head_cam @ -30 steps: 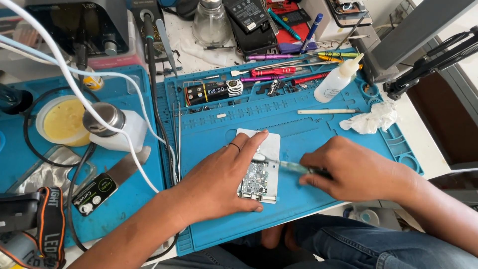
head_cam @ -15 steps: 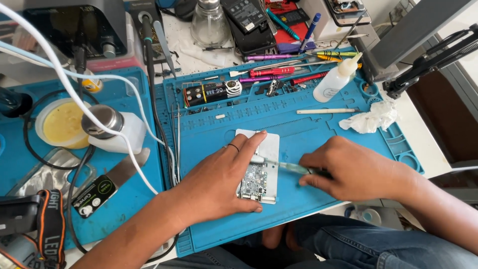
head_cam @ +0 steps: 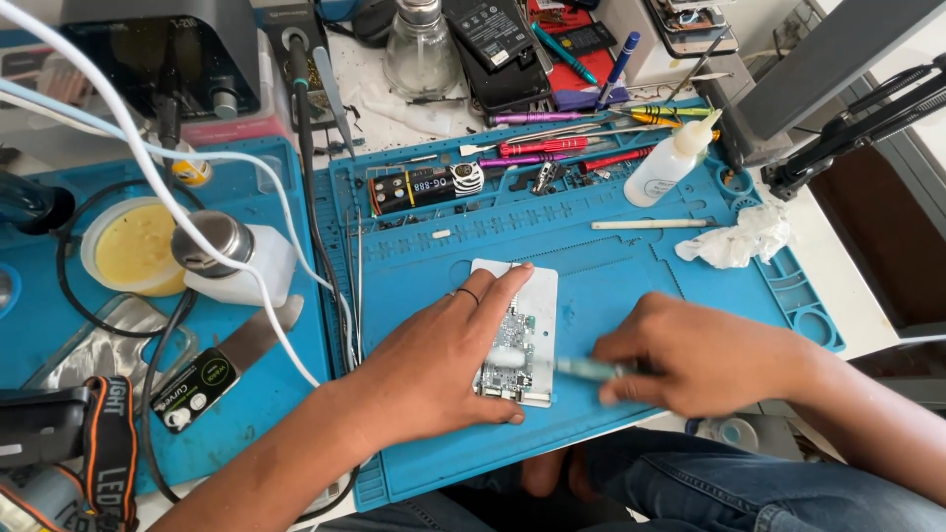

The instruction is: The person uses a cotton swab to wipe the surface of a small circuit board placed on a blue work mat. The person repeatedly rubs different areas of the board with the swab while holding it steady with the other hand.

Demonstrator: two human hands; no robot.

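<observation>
A white phone body with an exposed circuit board (head_cam: 520,340) lies on the blue work mat (head_cam: 611,286). My left hand (head_cam: 443,360) rests flat on its left side, with the fingers pressing it down. My right hand (head_cam: 705,357) grips a slim teal-handled tool (head_cam: 581,368) whose tip points left at the board's lower part. The tool and hand are blurred by motion.
Screwdrivers and tweezers (head_cam: 562,148) lie in the mat's back tray, beside a white squeeze bottle (head_cam: 665,167) and a crumpled tissue (head_cam: 739,239). At left sit a yellow paste tub (head_cam: 133,246), a dispenser bottle (head_cam: 232,258), a metal spatula (head_cam: 222,365) and white cables.
My right hand has shifted slightly down and left with the tool, now blurred. My left hand keeps holding the phone in place.
</observation>
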